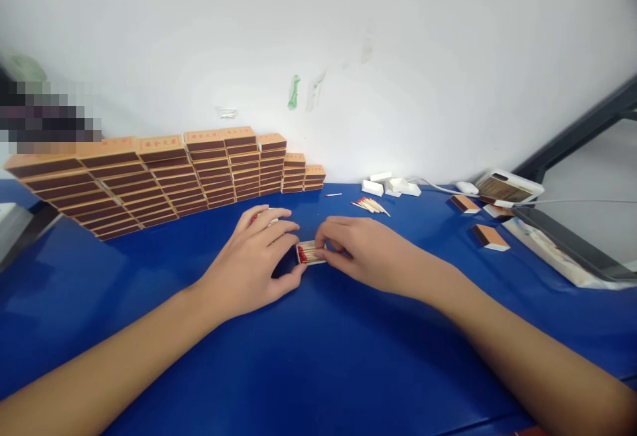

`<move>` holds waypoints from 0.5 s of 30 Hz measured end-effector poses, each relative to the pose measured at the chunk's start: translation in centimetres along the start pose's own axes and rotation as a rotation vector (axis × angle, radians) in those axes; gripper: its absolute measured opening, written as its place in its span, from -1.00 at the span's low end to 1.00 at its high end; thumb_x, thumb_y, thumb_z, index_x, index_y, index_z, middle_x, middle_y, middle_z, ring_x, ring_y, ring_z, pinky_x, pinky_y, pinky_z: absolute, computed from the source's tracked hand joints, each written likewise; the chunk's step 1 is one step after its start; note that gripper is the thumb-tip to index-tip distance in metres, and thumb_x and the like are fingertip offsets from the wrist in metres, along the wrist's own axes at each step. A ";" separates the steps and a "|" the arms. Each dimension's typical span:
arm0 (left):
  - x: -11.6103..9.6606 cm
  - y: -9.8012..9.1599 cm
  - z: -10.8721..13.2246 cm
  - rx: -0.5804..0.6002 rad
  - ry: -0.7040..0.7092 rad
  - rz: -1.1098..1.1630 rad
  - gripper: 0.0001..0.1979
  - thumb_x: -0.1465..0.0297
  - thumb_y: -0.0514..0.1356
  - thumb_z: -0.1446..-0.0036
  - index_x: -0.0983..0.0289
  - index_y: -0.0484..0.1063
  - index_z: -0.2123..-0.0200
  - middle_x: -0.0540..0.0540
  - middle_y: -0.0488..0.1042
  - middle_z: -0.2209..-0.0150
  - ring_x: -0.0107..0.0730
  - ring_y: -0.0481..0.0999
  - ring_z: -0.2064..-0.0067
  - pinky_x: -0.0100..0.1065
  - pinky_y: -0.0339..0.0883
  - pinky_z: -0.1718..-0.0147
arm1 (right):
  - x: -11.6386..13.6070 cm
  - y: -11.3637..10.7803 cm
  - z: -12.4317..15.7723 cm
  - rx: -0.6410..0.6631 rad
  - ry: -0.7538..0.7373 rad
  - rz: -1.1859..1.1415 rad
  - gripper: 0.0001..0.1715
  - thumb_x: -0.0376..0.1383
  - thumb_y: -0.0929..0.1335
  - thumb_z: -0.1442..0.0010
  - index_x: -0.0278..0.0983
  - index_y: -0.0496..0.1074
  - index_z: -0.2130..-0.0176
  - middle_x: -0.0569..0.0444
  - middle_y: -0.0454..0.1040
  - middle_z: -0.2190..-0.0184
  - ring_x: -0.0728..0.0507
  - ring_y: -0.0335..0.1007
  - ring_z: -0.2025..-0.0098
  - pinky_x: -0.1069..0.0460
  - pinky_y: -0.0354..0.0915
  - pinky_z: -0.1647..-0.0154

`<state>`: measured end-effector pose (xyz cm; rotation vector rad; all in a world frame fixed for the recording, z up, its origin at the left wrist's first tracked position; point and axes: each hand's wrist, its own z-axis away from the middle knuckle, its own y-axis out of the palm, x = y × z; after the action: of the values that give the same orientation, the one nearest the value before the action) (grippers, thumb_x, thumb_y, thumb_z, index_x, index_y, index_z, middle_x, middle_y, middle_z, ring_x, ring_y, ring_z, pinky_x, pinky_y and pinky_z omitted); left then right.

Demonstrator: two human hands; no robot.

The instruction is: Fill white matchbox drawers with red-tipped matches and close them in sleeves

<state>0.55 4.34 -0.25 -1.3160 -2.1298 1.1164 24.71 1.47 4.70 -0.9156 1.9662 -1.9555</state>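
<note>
Lying beneath both hands (251, 260) (361, 250) — blue tabletop (298, 369), smudged white wall (423, 91) behind.

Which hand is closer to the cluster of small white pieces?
Right. The right hand is in front of the white pieces, slightly left; the left hand is farther left, beside the match tray.
</note>
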 end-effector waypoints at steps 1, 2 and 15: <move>0.0 0.0 0.0 0.001 0.000 0.000 -0.83 0.29 0.28 -0.35 0.25 0.58 0.09 0.18 0.66 -0.06 0.08 0.52 -0.28 0.19 0.30 -0.33 | -0.5 -0.3 0.0 -0.028 0.003 0.005 -0.89 -0.36 0.36 -0.44 -0.26 0.49 0.18 0.04 0.56 0.25 -0.08 0.39 0.30 0.03 0.17 0.27; 0.0 0.0 0.0 0.001 0.001 0.000 -0.82 0.30 0.28 -0.35 0.26 0.58 0.09 0.19 0.66 -0.05 0.08 0.52 -0.28 0.19 0.30 -0.33 | -1.1 -0.7 0.0 -0.062 0.019 0.021 -0.89 -0.35 0.36 -0.44 -0.25 0.51 0.18 0.05 0.55 0.28 -0.09 0.39 0.31 0.03 0.17 0.27; 0.1 0.0 0.1 -0.005 0.015 -0.004 -0.82 0.30 0.29 -0.35 0.29 0.57 0.10 0.20 0.67 -0.04 0.09 0.53 -0.27 0.20 0.32 -0.32 | -10.4 -1.4 -0.7 -0.070 0.515 0.203 -0.82 -0.28 0.40 -0.36 -0.31 0.62 0.14 0.02 0.59 0.37 -0.12 0.40 0.38 0.00 0.11 0.37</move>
<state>0.45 4.38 -0.27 -1.3176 -2.1253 1.0968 32.84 8.06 3.37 -0.2116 2.2908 -2.1623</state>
